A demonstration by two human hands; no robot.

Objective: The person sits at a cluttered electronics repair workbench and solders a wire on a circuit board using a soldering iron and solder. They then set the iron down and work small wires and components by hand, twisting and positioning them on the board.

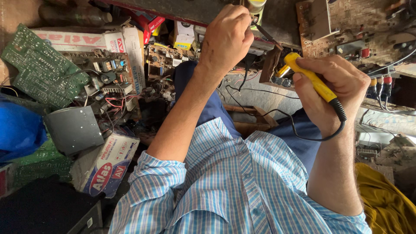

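My right hand [333,89] is clamped around the yellow handle of a soldering iron [314,82], thumb on top and fingers wrapped beneath. The iron sits in the upper right of the view and slants up and to the left, its front end near a small brown board [271,65] standing on edge at the front of the counter [281,17]. I cannot make out the tip itself. The iron's black cord [303,138] leaves the rear of the handle and loops down below my wrist, across my blue trousers [208,102].

My left hand [226,39] is raised higher and further left, well apart from the right, and curled into a fist. A thin dark strip [265,33] sticks out from the fingers toward the brown board; what it is I cannot tell.

To the left lies a heap of parts: a green circuit board [39,65], a tangle of wired boards [108,82], a grey metal sheet [73,128] and a printed cardboard box [112,164]. A large brown circuit board [346,21] lies at the upper right, and a yellow cloth [385,199] sits by my right elbow.
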